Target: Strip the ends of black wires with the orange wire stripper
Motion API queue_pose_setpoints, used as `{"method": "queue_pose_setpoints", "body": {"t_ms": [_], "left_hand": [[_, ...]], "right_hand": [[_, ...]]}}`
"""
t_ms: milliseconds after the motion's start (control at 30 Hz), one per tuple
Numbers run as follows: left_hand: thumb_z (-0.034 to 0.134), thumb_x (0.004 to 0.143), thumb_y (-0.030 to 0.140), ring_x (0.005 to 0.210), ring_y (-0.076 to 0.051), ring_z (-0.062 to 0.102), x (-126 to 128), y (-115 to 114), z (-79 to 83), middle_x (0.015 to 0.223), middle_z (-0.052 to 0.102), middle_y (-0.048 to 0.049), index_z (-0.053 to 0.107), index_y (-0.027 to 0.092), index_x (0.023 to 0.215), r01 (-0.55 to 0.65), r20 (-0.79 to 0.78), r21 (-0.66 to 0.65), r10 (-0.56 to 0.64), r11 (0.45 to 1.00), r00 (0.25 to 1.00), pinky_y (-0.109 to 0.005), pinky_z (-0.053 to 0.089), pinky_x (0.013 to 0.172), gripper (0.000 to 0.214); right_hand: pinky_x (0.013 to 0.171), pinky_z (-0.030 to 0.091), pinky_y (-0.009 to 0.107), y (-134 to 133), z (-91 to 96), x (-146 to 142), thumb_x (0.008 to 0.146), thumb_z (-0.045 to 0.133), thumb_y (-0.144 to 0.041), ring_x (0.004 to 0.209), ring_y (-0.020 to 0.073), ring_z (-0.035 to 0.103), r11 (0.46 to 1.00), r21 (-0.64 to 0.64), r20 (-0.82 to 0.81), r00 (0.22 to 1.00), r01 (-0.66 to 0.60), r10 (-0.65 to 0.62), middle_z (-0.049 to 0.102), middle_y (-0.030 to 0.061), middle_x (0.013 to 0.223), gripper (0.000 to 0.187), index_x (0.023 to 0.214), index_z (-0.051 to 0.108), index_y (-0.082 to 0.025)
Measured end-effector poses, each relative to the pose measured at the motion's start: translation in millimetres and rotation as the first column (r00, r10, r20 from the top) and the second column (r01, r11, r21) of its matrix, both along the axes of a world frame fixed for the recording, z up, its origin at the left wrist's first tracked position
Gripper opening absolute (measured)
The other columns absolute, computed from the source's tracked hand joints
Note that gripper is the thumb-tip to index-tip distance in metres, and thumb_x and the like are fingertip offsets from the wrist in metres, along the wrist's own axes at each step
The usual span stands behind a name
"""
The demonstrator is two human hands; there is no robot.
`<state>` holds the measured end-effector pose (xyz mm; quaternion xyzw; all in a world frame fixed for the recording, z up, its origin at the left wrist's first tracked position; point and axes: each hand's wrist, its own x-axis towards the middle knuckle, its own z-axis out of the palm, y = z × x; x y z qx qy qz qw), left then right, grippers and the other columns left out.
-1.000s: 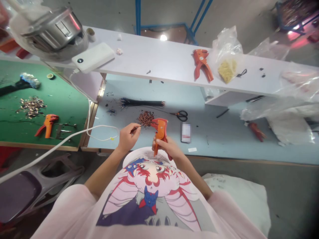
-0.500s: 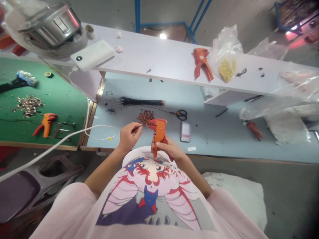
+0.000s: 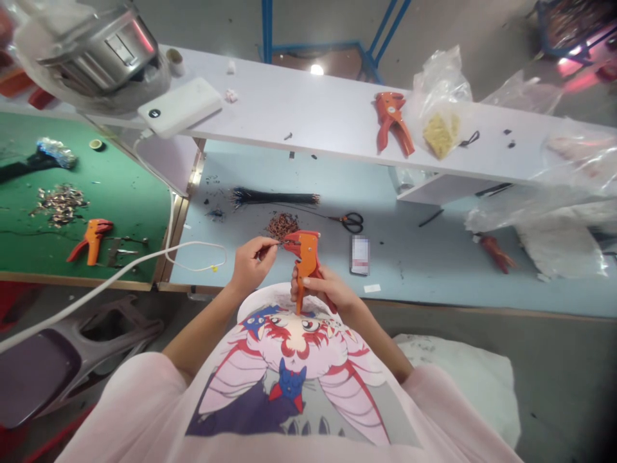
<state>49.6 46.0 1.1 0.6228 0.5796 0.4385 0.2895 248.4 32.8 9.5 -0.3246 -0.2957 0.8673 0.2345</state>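
Head view is showing the left hand [image 3: 250,262] pinching a thin wire [image 3: 272,244] between thumb and forefinger, the fingers closed together on it; the wire is running roughly level from those fingertips toward the person's right, its free end meeting the head of the orange wire stripper [image 3: 304,252]; whether that end is sitting inside the tool's mouth or only touching it is too small to tell; the right hand [image 3: 322,290] is wrapping the handles, fingers clamped round them, and the tool is standing nearly upright, its long axis rising from the palm to the head, so wire and tool are crossing at close to a right angle; the left hand is lying just beside the head, on its left, while the right hand is sitting below it; both hands are hovering in front of the chest, over the near edge of the pale blue table [image 3: 434,257]; just beyond the stripper's head a heap of reddish cuttings [image 3: 282,226] is lying on that table, with a bundle of black wires [image 3: 274,198] stretching left to right farther back and scissors [image 3: 350,222] resting to the right of the heap.
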Motion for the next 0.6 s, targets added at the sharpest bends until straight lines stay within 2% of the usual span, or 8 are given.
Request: {"method": "queue_pose_setpoints", "body": {"t_ms": [233,600], "left_hand": [[0.054,0.082,0.023,0.058,-0.008,0.050,1.9,-0.2,-1.0,0.072,0.064,-0.0013,0.065,0.016,0.084,0.032,-0.007,0.016,-0.032,0.999,0.999,-0.020,0.040,0.057,0.013],[0.053,0.081,0.020,0.056,-0.008,0.047,2.7,1.3,0.6,0.069,0.063,-0.0007,0.064,0.016,0.080,0.079,-0.094,0.071,-0.073,0.994,0.993,-0.021,0.037,0.055,0.011]], "right_hand": [[0.067,0.051,0.036,-0.7,2.0,0.6,0.077,0.066,-0.029,0.070,0.0190,0.063,0.999,0.002,-0.062,0.997,-0.044,0.044,0.063,0.0048,0.077,0.028,0.098,0.052,-0.015],[0.065,0.052,0.035,0.3,0.8,0.1,0.079,0.064,-0.034,0.067,0.0181,0.063,0.999,0.012,-0.033,0.998,-0.053,0.053,0.061,0.0033,0.074,0.027,0.095,0.053,-0.015]]}}
